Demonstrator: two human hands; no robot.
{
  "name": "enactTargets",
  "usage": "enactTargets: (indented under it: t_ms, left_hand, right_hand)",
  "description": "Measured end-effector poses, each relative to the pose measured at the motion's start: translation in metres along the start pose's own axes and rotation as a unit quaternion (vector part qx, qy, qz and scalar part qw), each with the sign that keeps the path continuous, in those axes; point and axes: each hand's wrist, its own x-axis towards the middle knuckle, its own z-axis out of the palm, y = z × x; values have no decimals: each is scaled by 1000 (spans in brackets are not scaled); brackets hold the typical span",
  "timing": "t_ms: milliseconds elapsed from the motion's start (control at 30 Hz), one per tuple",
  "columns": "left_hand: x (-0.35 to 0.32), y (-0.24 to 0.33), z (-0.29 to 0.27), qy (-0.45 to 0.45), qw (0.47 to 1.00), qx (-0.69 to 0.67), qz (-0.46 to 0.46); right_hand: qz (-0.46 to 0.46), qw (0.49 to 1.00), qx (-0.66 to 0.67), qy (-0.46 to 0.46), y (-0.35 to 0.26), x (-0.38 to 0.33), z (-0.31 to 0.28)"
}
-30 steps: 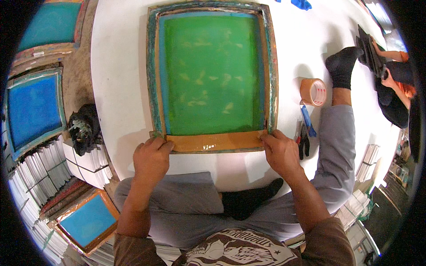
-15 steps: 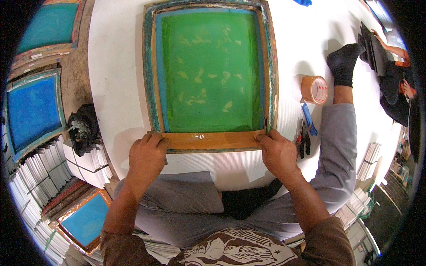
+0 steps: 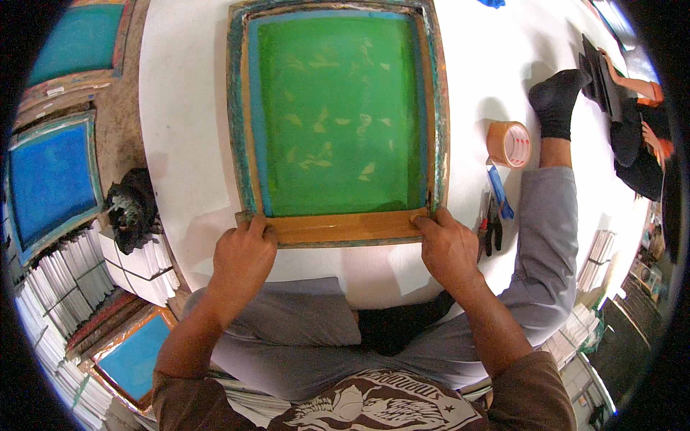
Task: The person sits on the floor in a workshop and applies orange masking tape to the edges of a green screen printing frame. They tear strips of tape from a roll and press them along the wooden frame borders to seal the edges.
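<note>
A screen-printing frame lies flat before me, its green mesh marked with small pale leaf-like shapes. Along its near bar runs a strip of brown packing tape. My left hand is closed at the strip's left end, thumb against the tape by the frame's corner. At the opposite corner my right hand pinches the right end, thumb on top. The undersides of both grips are hidden by the fingers.
Right of the frame are a brown tape roll, a blue-handled cutter and red-and-black pliers. My socked foot rests beyond them. More screens and bundled white sheets stand left. Another person's arm shows far right.
My left hand has shifted slightly right, closer to the corner. The frame's far end has moved a little left. My right hand stays nearly in place at the tape's right end.
</note>
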Motion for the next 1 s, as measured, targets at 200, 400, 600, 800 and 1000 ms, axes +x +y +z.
enactTargets:
  t_ms: [200, 400, 600, 800, 1000]
  left_hand:
    - [12, -1, -9, -37, 999, -7, 15]
    - [19, 1, -5, -50, 998, 18, 25]
    - [20, 3, -1, -59, 998, 26, 9]
    - [28, -1, -3, -143, 990, 2, -3]
    - [29, 1, -14, -128, 992, 15, 8]
  right_hand:
    - [7, 1000, -12, -26, 0, 2, -2]
    - [11, 998, -38, -40, -2, 2, -3]
    - [-5, 997, -63, -52, -5, 4, -2]
    - [2, 996, -63, -70, -9, 9, -8]
    - [7, 990, -81, -117, -15, 16, -9]
